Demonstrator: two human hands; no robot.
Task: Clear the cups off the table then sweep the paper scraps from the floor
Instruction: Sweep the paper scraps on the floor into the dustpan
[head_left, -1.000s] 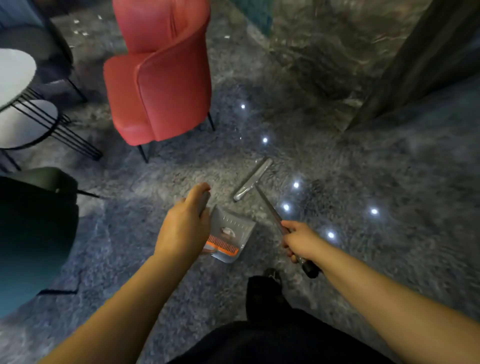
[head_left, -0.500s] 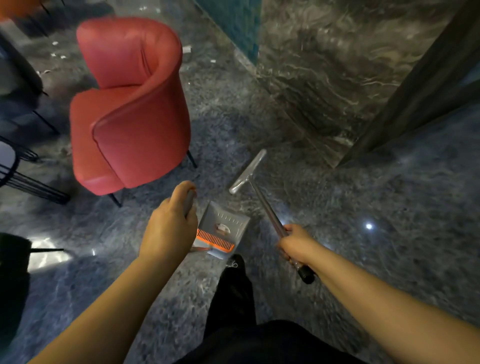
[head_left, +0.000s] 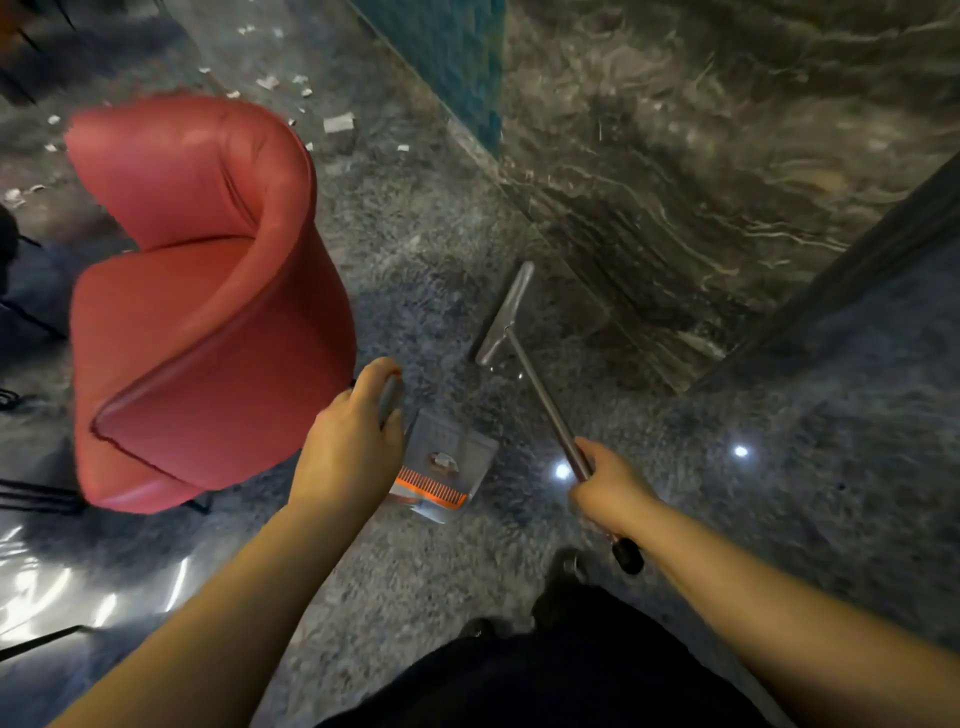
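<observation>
My left hand (head_left: 352, 441) grips the upright handle of a grey dustpan (head_left: 449, 465) with an orange comb edge; a small scrap lies inside the pan. My right hand (head_left: 605, 486) grips the metal shaft of a broom (head_left: 506, 317), whose flat grey head hangs just above the dark marble floor ahead of the pan. White paper scraps (head_left: 337, 123) lie scattered on the floor at the top, beyond the red chair. No cups or table show in this view.
A red armchair (head_left: 208, 312) stands close on the left, almost touching my left hand. A dark marble wall (head_left: 701, 156) and a teal panel (head_left: 447, 47) close off the right and top. Black wire legs (head_left: 31, 499) show at the far left. Open floor runs between chair and wall.
The view has advanced past the round tables toward the scraps. The red chair now sits lower and closer on the left. Both hands keep their hold on dustpan and broom.
</observation>
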